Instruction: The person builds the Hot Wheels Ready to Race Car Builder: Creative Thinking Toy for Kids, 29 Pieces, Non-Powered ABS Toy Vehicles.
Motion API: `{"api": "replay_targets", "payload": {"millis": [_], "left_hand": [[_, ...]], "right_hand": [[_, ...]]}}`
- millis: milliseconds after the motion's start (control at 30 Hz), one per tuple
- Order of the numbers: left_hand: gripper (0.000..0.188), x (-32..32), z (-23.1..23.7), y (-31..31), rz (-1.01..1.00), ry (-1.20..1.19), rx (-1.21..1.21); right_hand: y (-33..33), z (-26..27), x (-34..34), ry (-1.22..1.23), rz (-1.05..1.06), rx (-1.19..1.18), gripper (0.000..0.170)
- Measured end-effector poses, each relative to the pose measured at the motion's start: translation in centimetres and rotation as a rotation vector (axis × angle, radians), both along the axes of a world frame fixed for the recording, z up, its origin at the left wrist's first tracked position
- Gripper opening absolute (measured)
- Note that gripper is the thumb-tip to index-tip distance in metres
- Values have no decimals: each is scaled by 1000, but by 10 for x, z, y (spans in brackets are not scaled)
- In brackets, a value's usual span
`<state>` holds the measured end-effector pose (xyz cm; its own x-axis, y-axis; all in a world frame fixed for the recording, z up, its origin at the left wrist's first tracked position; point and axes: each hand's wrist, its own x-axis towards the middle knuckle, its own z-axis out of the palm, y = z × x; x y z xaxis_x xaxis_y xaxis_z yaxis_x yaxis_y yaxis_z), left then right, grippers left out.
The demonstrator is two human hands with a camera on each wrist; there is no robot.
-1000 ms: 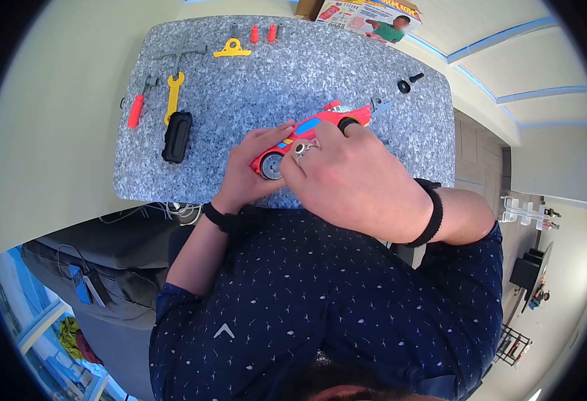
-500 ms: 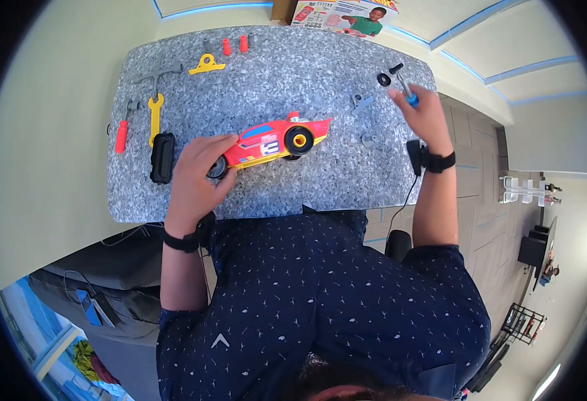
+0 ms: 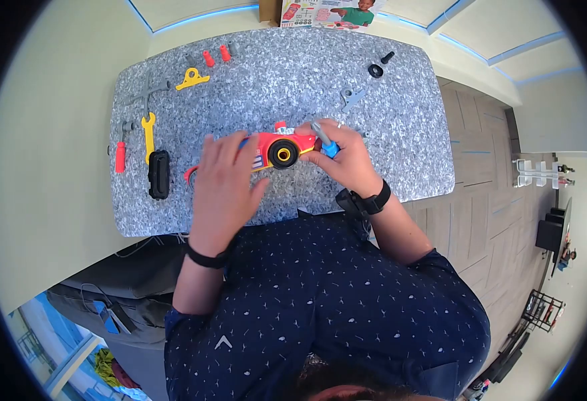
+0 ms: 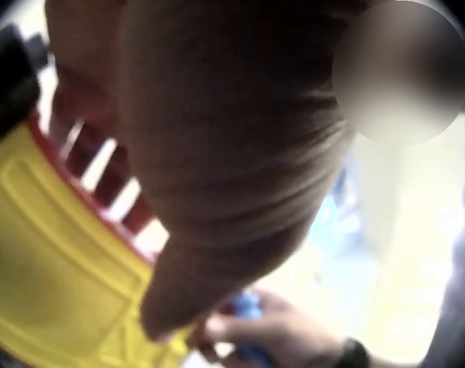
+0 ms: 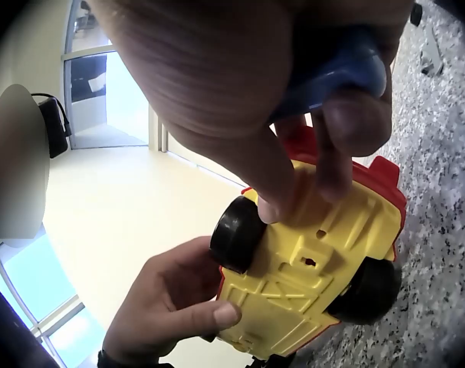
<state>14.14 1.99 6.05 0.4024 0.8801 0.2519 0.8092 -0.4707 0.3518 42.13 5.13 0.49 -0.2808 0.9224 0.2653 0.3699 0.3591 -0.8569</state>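
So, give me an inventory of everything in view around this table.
Table: one, speckled grey, centre
Car: one, red and yellow, at the hands
Screwdriver: one, blue handle, right hand
Sockets: two, red, far left
Yellow bracket: one, near the sockets
T-shaped tool: one, grey, left
Wrench: one, yellow, left
Red-handled tool: one, left edge
Black part: one, near left
Grey bracket: one, right
Ring: one, black, far right
Bolt: one, black, beside the ring
Box: one, printed, beyond the table
Small grey bits: too unclear to count
Seat: grey, lower left
Left hand: over the car's front
Right hand: at its rear
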Motion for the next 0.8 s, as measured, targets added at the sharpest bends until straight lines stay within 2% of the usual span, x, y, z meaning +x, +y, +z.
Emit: {"api": "replay_targets", "payload": {"millis": [100, 200, 233, 300, 467, 600, 667, 700, 800], "left_hand": [[77, 25, -15, 6, -13, -73, 26], [71, 32, -28, 9, 5, -83, 48], [70, 32, -31, 8, 9, -91, 66], [67, 32, -31, 6, 13, -100, 83], [61, 31, -27, 4, 32, -86, 32], [62, 32, -25, 0, 37, -84, 46], [64, 32, -29, -4, 42, -83, 66], [64, 32, -29, -5, 38, -76, 68], [68, 30, -25, -7, 8, -99, 67]], "right_hand": [[1, 7, 7, 27, 75, -37, 45], [15, 27, 35, -54, 90, 92, 38], [25, 25, 49, -26, -14, 53, 34], [51, 33, 82, -260, -225, 84, 38], [137, -26, 166, -565, -416, 187, 56], [169, -55, 184, -615, -437, 96, 56], [169, -37, 176, -672, -448, -48, 57], [171, -43, 183, -700, -418, 51, 51], [174, -59, 189, -778, -448, 142, 44]]}}
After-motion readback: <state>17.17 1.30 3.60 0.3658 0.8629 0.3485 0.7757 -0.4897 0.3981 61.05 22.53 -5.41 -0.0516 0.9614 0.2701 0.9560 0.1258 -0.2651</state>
